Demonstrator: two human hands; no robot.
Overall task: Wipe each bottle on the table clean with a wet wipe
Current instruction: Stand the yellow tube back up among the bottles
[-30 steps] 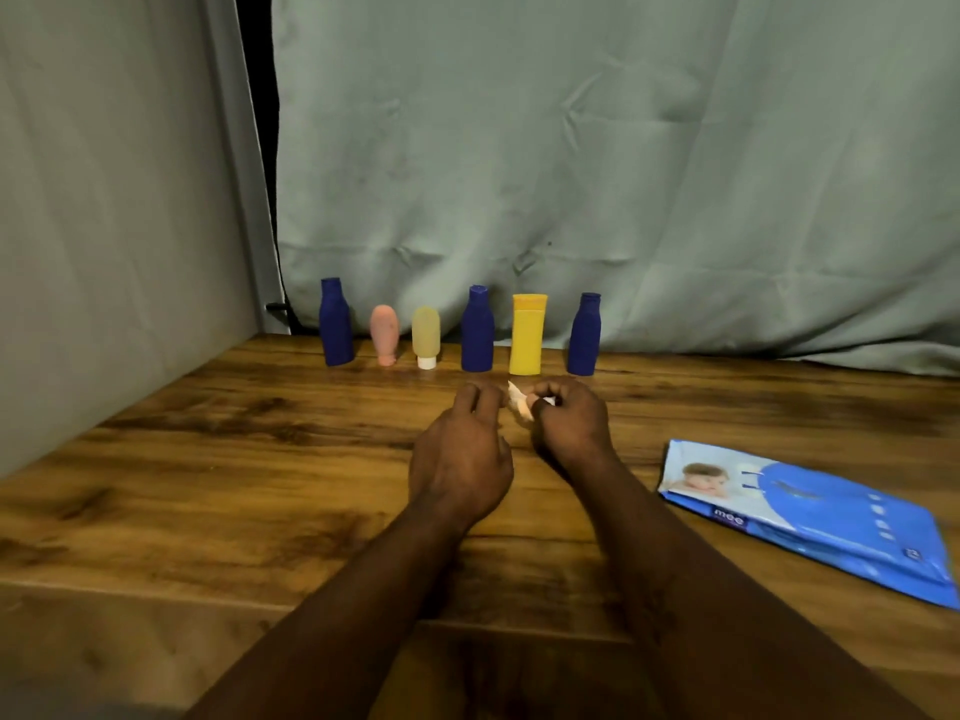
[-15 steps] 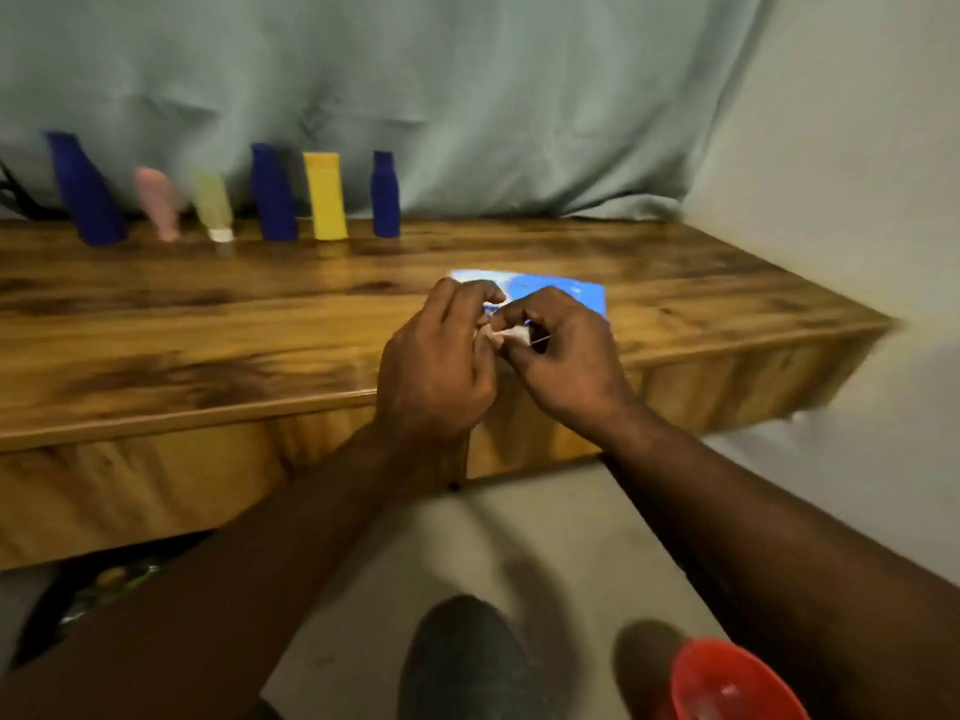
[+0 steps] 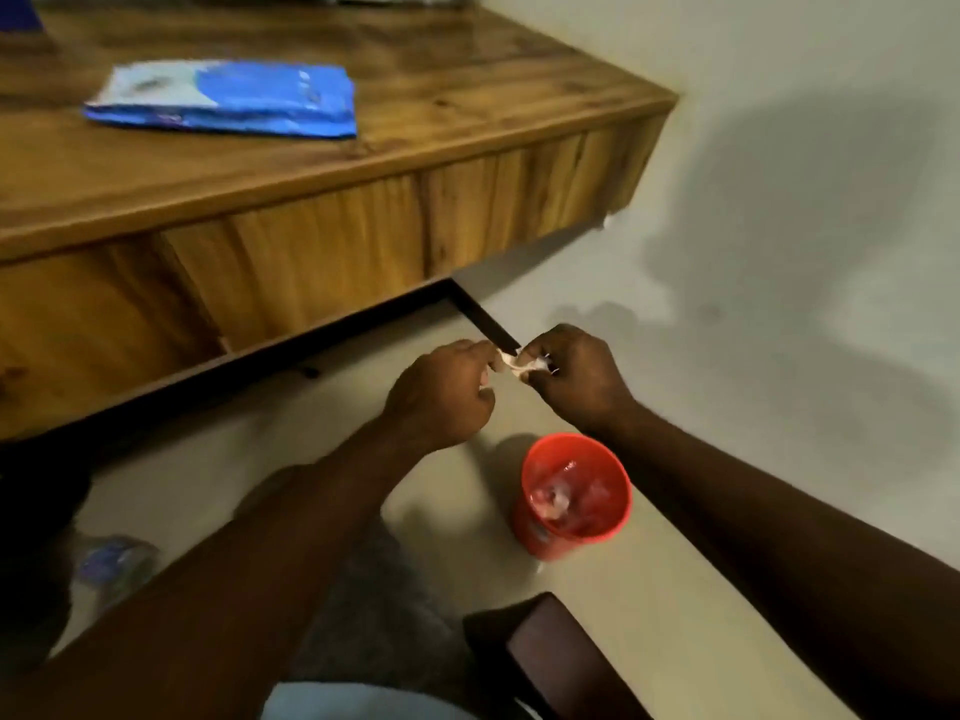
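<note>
My left hand [image 3: 441, 394] and my right hand [image 3: 574, 376] both pinch a small crumpled white wet wipe [image 3: 514, 362] between them. They hover off the table, above the floor and a little above a red bin [image 3: 574, 493]. The blue wet wipe pack [image 3: 234, 98] lies flat on the wooden table [image 3: 467, 111] at the upper left. A dark blue bottle [image 3: 18, 15] shows only at the top left corner; the other bottles are out of view.
The red bin stands on the pale floor and holds crumpled white pieces. A dark brown object [image 3: 561, 662] sits at the bottom, near my lap. A black frame bar [image 3: 483, 317] runs under the table. The pale wall [image 3: 805, 148] is on the right.
The view has swung right and down, from the bottle row to the floor. Both hands, still holding the wipe, have moved off the table to above the red bin.
</note>
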